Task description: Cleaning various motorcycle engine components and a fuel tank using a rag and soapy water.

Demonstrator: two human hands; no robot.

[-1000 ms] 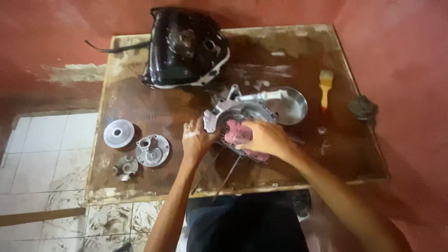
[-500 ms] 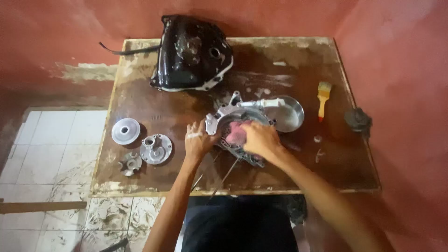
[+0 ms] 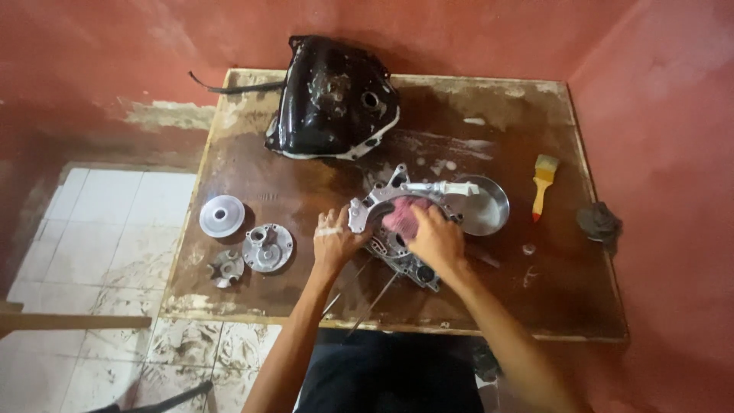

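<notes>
A grey metal engine casing (image 3: 386,245) lies on a wet brown wooden table (image 3: 260,191). My left hand (image 3: 335,241) grips the casing's left edge. My right hand (image 3: 436,239) presses a pink rag (image 3: 403,215) into the casing's hollow. A white-handled tool (image 3: 447,188) lies across the casing's top edge. Two thin metal rods (image 3: 373,302) stick out from under the casing toward the table's near edge.
A black fuel tank (image 3: 332,98) sits at the back. A round metal bowl (image 3: 485,206) is right of the casing, a yellow-handled brush (image 3: 543,183) and a dark rag (image 3: 599,222) further right. Three round metal parts (image 3: 245,241) lie left. Red walls close in.
My right hand has shifted the pink rag slightly up and left inside the casing. The camera view has drifted; the left hand keeps its hold.
</notes>
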